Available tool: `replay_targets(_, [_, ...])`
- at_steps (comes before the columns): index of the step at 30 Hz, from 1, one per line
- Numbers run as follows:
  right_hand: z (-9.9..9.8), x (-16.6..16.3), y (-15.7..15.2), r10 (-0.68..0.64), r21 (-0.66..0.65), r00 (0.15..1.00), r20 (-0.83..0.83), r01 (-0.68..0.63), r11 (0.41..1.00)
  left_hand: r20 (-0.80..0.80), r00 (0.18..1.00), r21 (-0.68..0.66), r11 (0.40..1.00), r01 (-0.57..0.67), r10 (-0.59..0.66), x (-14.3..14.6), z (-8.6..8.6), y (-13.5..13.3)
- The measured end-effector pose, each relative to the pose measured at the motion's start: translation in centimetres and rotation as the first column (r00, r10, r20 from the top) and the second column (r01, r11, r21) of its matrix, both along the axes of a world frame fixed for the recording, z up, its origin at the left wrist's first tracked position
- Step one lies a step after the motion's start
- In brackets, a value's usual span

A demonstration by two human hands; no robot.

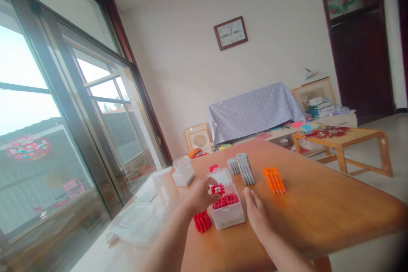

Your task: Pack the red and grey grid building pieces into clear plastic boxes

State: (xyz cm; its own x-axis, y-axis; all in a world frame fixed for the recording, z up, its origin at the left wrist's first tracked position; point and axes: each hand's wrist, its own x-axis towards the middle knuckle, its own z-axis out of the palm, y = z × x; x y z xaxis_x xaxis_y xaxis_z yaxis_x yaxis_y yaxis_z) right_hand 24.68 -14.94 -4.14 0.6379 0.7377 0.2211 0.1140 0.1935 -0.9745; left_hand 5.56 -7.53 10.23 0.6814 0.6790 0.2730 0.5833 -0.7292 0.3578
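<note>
My left hand (pixel 201 195) pinches a red notched plastic building block (pixel 218 189) with window-like openings, above a clear plastic box (pixel 228 217). Inside the box lie more red blocks (pixel 226 200), and its lid (pixel 220 176) stands open at the far side. To the right of the box is my right hand (pixel 256 210), fingers stretched out and holding nothing; whether it touches the box wall I cannot tell. A stack of red blocks (pixel 202 222) sits left of the box, partly behind my left wrist.
Grey block stacks (pixel 245 169) and an orange stack (pixel 274 180) stand farther back on the wooden table (pixel 306 212). Another clear box (pixel 183 174) is at the back left. Crumpled clear plastic bags (pixel 137 223) lie along the left side, by the glass doors.
</note>
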Motion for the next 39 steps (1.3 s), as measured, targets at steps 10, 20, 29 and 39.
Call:
replay_targets(10, [0.5, -0.1, -0.4, -0.004, -0.015, 0.998, 0.058, 0.005, 1.000, -0.103, 0.994, -0.068, 0.997, -0.029, 0.022, 4.7, -3.0, 0.4])
replay_targets(20, [0.4, -0.1, -0.4, -0.002, 0.011, 0.999, 0.043, 0.002, 1.000, -0.072, 0.997, -0.115, 0.993, -0.004, -0.005, 4.8, -2.9, 0.2])
replay_targets(29, [-0.1, 0.2, 0.1, -0.023, -0.018, 0.998, 0.057, 0.024, 1.000, -0.079, 0.994, -0.193, 0.980, 0.055, -0.072, 5.1, -4.3, 0.2])
replay_targets(39, [-0.1, 0.2, -0.1, 0.025, -0.008, 0.998, 0.062, -0.024, 1.000, -0.037, 0.990, -0.160, 0.979, 0.129, -0.137, 5.1, -3.6, 0.1])
